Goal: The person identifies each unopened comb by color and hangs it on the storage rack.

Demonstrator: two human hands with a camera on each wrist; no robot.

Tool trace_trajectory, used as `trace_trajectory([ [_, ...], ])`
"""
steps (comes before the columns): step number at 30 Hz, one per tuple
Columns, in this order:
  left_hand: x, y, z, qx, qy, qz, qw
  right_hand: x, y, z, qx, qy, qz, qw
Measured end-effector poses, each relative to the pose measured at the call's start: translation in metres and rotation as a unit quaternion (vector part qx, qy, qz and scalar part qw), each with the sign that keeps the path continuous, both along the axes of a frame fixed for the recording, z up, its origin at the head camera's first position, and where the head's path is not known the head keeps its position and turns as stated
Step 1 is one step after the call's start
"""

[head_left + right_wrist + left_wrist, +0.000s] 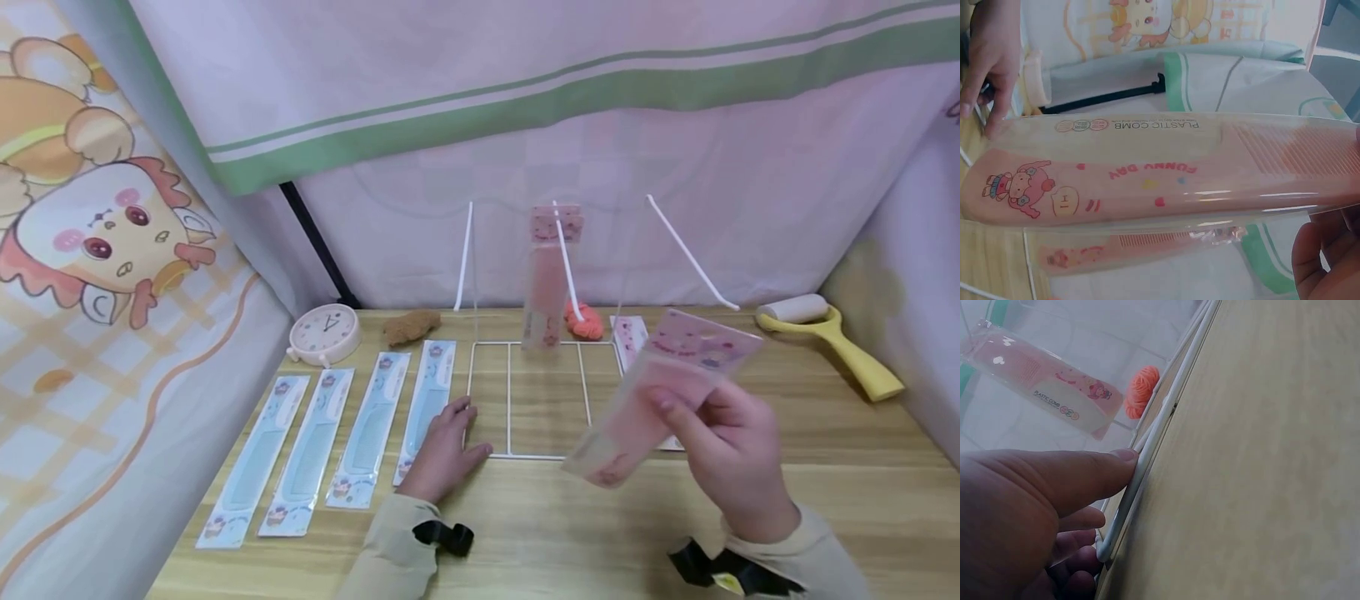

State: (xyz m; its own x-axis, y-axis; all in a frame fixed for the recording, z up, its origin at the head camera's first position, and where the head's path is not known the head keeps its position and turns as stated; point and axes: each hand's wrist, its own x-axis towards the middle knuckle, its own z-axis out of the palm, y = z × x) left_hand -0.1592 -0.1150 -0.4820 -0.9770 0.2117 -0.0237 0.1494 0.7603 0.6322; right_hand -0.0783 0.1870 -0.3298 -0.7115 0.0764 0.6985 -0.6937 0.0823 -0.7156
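Observation:
My right hand (731, 450) holds a pink packaged comb (660, 396) tilted above the table, to the right of a white wire rack (510, 400); up close the comb (1160, 169) fills the right wrist view, with my fingers (1325, 256) at its toothed end. Another pink comb (547, 283) hangs on the rack's middle prong, and it shows as the hanging comb (1041, 387) in the left wrist view. My left hand (442, 450) rests flat on the table, its thumb (1085, 472) touching the rack's base wire (1147, 456).
Several blue packaged combs (360, 433) lie in a row at the left. A round clock (325, 333), a brown lump (411, 327), an orange ball (585, 321) and a yellow lint roller (832, 333) sit near the back. Another pink comb (628, 337) lies behind my right hand. Curtains enclose the table.

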Motion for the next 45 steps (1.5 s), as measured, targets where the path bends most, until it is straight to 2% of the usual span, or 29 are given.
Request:
trace_trajectory([
  [5, -0.001, 0.002, 0.0, -0.006, 0.0, -0.006, 1.0, -0.003, -0.011, -0.003, 0.021, -0.002, 0.018, 1.0],
  [11, -0.001, 0.001, 0.003, -0.015, 0.007, -0.016, 0.9997, -0.004, -0.023, -0.004, 0.075, -0.002, 0.002, 0.997],
  [17, 0.0, -0.003, 0.005, -0.018, 0.015, -0.017, 0.9996, -0.007, -0.033, -0.001, 0.112, -0.016, 0.017, 0.993],
  [23, -0.001, -0.002, 0.004, -0.014, 0.014, -0.016, 0.9997, -0.013, -0.038, 0.003, 0.13, -0.038, 0.04, 0.99],
  [31, 0.0, 0.002, 0.001, -0.004, 0.01, -0.009, 0.9999, -0.018, -0.036, 0.002, 0.147, -0.091, 0.054, 0.983],
  [45, 0.001, 0.003, 0.002, -0.006, 0.001, -0.004, 1.0, -0.029, -0.034, -0.007, 0.161, -0.128, 0.05, 0.977],
])
